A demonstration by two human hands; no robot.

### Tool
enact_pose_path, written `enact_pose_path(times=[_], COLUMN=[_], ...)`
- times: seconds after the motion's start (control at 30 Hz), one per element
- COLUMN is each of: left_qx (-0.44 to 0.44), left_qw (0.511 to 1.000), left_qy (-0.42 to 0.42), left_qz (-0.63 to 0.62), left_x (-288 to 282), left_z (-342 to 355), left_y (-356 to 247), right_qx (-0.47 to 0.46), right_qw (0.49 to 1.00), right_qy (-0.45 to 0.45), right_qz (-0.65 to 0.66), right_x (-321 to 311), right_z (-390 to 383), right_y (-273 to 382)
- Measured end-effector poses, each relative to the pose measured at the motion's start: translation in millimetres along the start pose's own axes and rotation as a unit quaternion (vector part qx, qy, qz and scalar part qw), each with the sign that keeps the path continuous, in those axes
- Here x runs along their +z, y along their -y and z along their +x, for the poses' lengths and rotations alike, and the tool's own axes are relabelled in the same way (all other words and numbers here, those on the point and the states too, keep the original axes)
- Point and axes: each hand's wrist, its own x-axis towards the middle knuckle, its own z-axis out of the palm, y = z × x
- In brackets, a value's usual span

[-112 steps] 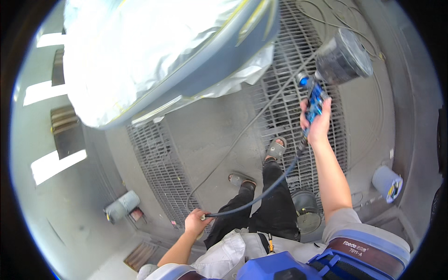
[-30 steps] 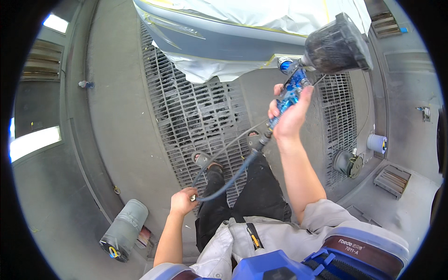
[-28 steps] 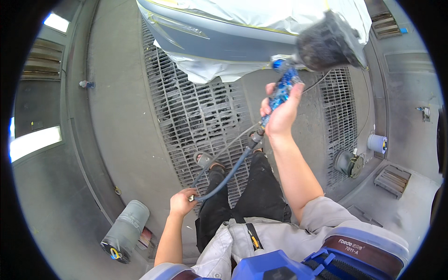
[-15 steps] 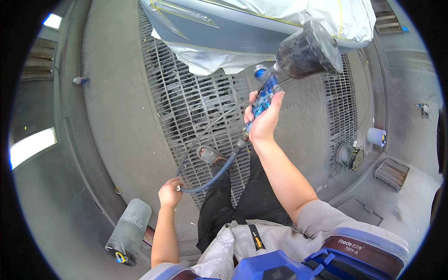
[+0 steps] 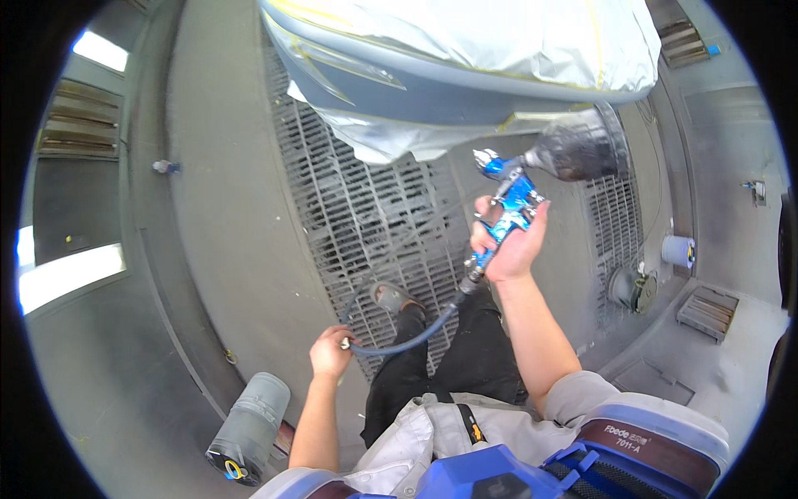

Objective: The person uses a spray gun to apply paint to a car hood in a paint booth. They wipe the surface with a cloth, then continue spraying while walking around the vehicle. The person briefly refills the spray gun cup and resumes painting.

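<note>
Two hands at work: the right hand is clamped around a blue spray gun, raised just below the masked car panel. The left hand, fingers curled shut, grips the air hose low over the floor grating.

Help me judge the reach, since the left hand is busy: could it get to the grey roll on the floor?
Probably yes: the left hand holds the hose, but the grey roll lies just below-left, nothing between.

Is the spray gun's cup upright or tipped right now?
Tipped. The dark cup lies nearly sideways off the blue spray gun, which the right hand holds.
</note>
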Motion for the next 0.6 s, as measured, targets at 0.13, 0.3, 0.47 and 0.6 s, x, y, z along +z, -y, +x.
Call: enact_pose_path(times=[0.13,0.3,0.47,0.6], left_qx=[0.013,0.087,0.219,0.246], left_qw=[1.0,0.996,0.969,0.944], left_qy=[-0.002,0.02,0.096,0.184], left_qz=[-0.022,-0.03,0.054,0.123], left_x=[-31,-82,-137,-197], left_z=[-4,1,45,88], left_y=[-16,-22,-27,-22], right_qx=[-0.088,-0.028,-0.072,-0.079], right_qw=[0.953,0.986,0.944,0.939], right_qy=[-0.254,-0.159,-0.32,-0.335], right_qz=[-0.138,-0.037,-0.033,0.027], right_x=[28,40,62,92], right_z=[6,-22,-20,-24], right_y=[20,46,51,41])
